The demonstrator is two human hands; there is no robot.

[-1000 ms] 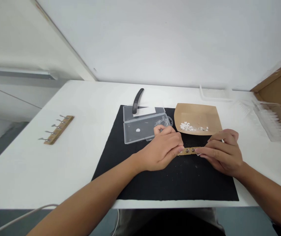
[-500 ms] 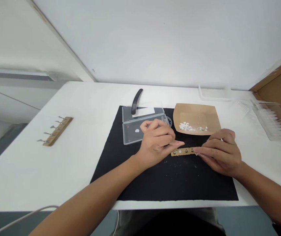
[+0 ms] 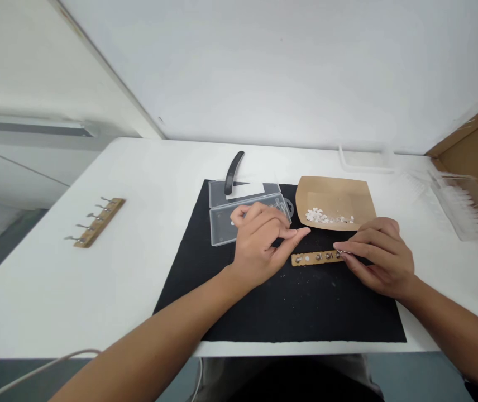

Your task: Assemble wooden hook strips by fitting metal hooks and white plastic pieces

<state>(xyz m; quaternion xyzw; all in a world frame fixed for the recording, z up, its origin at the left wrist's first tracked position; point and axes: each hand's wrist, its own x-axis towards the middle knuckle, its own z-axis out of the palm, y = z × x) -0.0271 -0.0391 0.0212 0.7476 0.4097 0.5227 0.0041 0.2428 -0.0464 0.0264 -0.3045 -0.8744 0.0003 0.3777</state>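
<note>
A narrow wooden strip [image 3: 311,258] with small round metal pieces along its top lies on the black mat [image 3: 306,312]. At the strip's right end, my right hand [image 3: 383,259] has its thumb and forefinger closed on a small metal stand, mostly covered by the fingertips. My left hand [image 3: 262,237] is above the mat, left of and beyond the strip and apart from it. Its fingers are curled, with thumb and forefinger tips together; anything between them is too small to make out. Behind it, an open clear plastic case [image 3: 221,226] is partly hidden.
A brown paper tray [image 3: 335,190] holds small white bits. A black curved file [image 3: 233,173] rests across the case. At left stands a second wooden strip [image 3: 100,222] with several metal stands. Clear plastic boxes [image 3: 460,206] are at the right, one with white nail tips.
My left hand has drawn back slightly to the left and away from the strip. My right fingers have shifted right to the strip's end, uncovering more of its metal pieces.
</note>
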